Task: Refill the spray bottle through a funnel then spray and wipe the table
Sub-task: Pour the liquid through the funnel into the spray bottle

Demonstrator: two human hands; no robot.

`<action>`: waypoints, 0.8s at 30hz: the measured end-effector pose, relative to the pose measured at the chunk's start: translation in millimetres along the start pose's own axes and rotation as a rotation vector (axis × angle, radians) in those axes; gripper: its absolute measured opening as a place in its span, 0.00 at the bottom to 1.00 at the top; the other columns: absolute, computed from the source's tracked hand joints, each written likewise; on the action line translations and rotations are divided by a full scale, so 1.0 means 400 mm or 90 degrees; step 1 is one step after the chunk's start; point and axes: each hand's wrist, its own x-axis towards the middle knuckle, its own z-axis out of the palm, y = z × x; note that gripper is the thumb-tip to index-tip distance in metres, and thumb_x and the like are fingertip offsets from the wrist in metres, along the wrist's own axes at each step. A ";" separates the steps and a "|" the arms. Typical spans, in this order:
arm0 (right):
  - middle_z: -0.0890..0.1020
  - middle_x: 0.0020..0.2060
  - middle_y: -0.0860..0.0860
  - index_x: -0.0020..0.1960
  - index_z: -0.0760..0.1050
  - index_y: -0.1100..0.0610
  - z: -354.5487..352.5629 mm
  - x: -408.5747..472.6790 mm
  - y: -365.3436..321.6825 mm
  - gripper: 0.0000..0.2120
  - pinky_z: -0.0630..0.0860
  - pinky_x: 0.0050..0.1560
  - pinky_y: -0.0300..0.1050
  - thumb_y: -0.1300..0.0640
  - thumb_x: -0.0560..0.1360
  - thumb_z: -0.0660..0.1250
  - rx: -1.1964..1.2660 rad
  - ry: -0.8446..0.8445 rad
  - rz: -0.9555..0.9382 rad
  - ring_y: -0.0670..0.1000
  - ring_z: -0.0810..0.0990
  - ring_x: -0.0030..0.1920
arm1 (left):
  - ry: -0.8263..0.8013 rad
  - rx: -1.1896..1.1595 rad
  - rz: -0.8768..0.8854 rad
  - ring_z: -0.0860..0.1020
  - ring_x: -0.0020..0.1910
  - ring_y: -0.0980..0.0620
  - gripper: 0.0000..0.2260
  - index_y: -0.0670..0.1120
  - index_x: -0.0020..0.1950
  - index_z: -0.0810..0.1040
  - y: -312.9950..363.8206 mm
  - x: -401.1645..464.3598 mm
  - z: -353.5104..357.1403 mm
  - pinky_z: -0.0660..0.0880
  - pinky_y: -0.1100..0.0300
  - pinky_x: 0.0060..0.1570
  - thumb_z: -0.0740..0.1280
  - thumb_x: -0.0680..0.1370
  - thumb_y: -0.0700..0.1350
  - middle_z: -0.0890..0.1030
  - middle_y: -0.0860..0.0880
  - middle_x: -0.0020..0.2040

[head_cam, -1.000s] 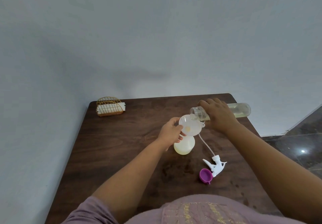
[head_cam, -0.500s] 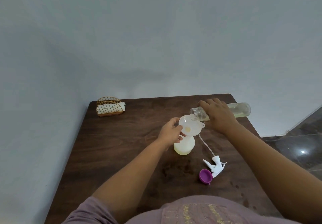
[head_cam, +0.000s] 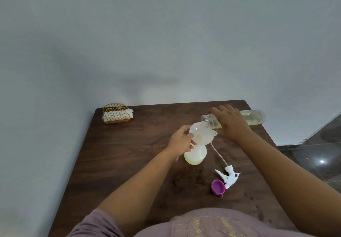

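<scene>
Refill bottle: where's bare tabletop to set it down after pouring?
Bare wood lies left of the spray bottle, below the napkin holder. It is crowded near right, around the trigger head and purple cap.

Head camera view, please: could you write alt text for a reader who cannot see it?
A person's right hand tips a clear refill bottle of pale liquid over a white funnel in a spray bottle, while the left hand grips the funnel's rim. A spray trigger head and purple cap lie on the dark wooden table; a wire napkin holder stands in the far left corner.
</scene>
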 end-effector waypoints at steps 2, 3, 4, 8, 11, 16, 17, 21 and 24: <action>0.78 0.45 0.50 0.56 0.73 0.52 0.001 -0.001 0.001 0.24 0.72 0.48 0.49 0.56 0.61 0.75 0.002 0.006 0.000 0.55 0.74 0.47 | 0.001 0.002 0.000 0.80 0.39 0.53 0.12 0.53 0.65 0.72 0.000 0.000 0.001 0.81 0.54 0.48 0.60 0.82 0.45 0.82 0.49 0.48; 0.78 0.45 0.50 0.56 0.73 0.52 0.001 -0.002 0.002 0.24 0.72 0.48 0.49 0.56 0.61 0.76 0.003 0.009 0.000 0.55 0.74 0.46 | 0.001 0.004 0.000 0.80 0.39 0.53 0.12 0.53 0.65 0.72 0.000 0.000 0.001 0.81 0.54 0.48 0.60 0.82 0.45 0.83 0.49 0.48; 0.78 0.44 0.50 0.56 0.74 0.52 0.000 -0.003 0.001 0.25 0.72 0.48 0.49 0.57 0.61 0.76 0.004 0.010 -0.001 0.55 0.74 0.46 | 0.002 0.004 0.000 0.80 0.40 0.52 0.12 0.54 0.65 0.72 0.000 0.000 0.001 0.81 0.54 0.48 0.60 0.82 0.45 0.83 0.49 0.49; 0.77 0.44 0.50 0.55 0.73 0.53 0.000 -0.005 0.002 0.24 0.72 0.48 0.49 0.57 0.61 0.76 0.009 0.012 -0.002 0.55 0.74 0.46 | 0.002 0.006 0.001 0.80 0.40 0.52 0.13 0.53 0.66 0.71 0.003 -0.002 -0.001 0.81 0.55 0.48 0.60 0.82 0.45 0.82 0.47 0.51; 0.77 0.44 0.50 0.56 0.73 0.52 0.000 -0.007 0.005 0.25 0.72 0.49 0.49 0.56 0.61 0.76 0.011 0.013 -0.001 0.56 0.74 0.46 | 0.001 0.010 0.001 0.80 0.41 0.52 0.13 0.53 0.67 0.71 0.004 -0.005 -0.001 0.80 0.56 0.48 0.60 0.82 0.45 0.82 0.47 0.54; 0.78 0.44 0.51 0.56 0.74 0.53 0.000 -0.005 0.005 0.25 0.72 0.49 0.49 0.56 0.61 0.76 0.007 0.012 -0.001 0.56 0.75 0.46 | 0.008 0.019 -0.001 0.80 0.42 0.52 0.15 0.52 0.69 0.70 0.007 -0.004 0.001 0.81 0.58 0.46 0.61 0.82 0.46 0.81 0.46 0.56; 0.78 0.44 0.51 0.56 0.74 0.53 0.000 -0.004 0.005 0.25 0.72 0.49 0.49 0.56 0.61 0.76 0.006 0.011 -0.002 0.56 0.75 0.47 | 0.008 0.019 -0.001 0.80 0.42 0.51 0.15 0.52 0.69 0.70 0.007 -0.005 0.002 0.81 0.58 0.46 0.61 0.82 0.46 0.81 0.46 0.56; 0.78 0.44 0.51 0.56 0.74 0.53 -0.003 -0.002 0.005 0.25 0.72 0.49 0.50 0.56 0.61 0.76 0.010 0.011 -0.003 0.56 0.75 0.47 | 0.008 0.022 0.003 0.80 0.42 0.51 0.15 0.52 0.69 0.70 0.007 -0.005 0.002 0.81 0.57 0.48 0.61 0.82 0.45 0.81 0.47 0.55; 0.78 0.45 0.51 0.56 0.74 0.53 -0.004 -0.003 0.006 0.24 0.72 0.49 0.50 0.57 0.61 0.76 0.011 0.011 -0.003 0.56 0.75 0.47 | 0.009 0.022 0.002 0.80 0.42 0.51 0.15 0.52 0.69 0.70 0.008 -0.004 0.002 0.81 0.57 0.47 0.61 0.82 0.45 0.81 0.46 0.56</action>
